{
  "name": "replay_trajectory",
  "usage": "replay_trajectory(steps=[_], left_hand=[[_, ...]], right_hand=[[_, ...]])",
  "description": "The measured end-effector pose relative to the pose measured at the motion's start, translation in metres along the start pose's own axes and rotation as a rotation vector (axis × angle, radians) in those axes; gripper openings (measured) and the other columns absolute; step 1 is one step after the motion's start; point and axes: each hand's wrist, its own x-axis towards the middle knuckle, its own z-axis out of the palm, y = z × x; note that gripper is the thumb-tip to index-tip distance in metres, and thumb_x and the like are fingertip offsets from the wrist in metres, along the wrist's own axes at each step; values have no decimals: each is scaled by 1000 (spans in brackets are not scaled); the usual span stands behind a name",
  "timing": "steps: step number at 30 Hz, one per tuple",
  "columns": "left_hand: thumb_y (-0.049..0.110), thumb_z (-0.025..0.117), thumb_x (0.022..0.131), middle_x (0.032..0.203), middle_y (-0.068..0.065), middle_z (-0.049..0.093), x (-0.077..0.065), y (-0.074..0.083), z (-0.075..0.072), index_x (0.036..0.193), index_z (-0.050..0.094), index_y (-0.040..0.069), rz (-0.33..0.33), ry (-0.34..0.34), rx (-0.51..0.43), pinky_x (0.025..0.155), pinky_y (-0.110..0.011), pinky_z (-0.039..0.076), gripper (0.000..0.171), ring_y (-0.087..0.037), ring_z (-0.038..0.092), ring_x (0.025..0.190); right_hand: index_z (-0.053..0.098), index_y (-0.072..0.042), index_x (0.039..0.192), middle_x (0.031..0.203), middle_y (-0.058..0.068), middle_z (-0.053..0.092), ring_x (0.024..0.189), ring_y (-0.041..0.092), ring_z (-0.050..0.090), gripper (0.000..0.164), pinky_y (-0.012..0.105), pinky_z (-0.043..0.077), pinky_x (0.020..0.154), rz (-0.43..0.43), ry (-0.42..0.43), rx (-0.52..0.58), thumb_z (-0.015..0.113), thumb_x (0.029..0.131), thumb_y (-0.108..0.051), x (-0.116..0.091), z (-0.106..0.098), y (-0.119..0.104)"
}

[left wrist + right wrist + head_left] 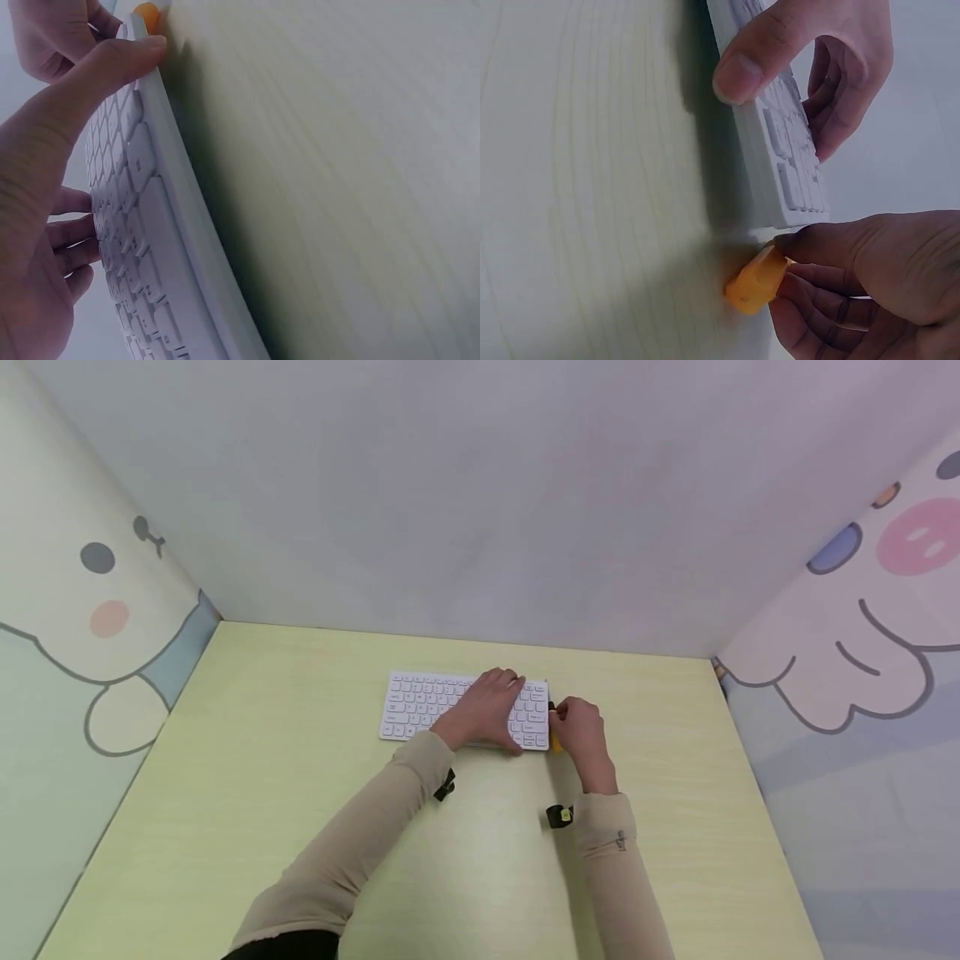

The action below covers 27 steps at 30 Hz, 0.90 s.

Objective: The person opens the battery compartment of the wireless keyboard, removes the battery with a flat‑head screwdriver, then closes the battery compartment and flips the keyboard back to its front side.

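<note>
A white keyboard (pixel 423 703) lies toward the back of the table, its front edge casting a shadow in both wrist views. Across its right half spreads my left hand (pixel 486 708); the thumb holds the front edge and the other fingers reach the back edge. At the keyboard's right end, my right hand (pixel 585 733) pinches a small orange plastic piece (pixel 756 281) between thumb and fingers. A small dark part (pixel 552 705) shows by those fingertips in the head view. What the orange piece is, and whether it touches the keyboard, I cannot tell.
The pale wooden table (pixel 300 693) meets a plain back wall (pixel 450 527). Side walls with cartoon animals stand left and right. A small dark wrist camera (pixel 558 816) sits by the right cuff, another dark device (pixel 445 786) by the left.
</note>
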Motion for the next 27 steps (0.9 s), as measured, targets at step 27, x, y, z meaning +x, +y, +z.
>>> replay_trajectory(steps=[27], left_hand=[[79, 79, 59, 156, -8, 43, -35, 11, -79, 159, 33, 10, 62, 226, -102, 121, -44, 31, 129, -25, 40, 144]], right_hand=[[69, 5, 101, 96, 22, 72, 78, 28, 63, 15, 38, 54, 67, -78, 56, -14, 60, 93, -5, -2, 0, 6]])
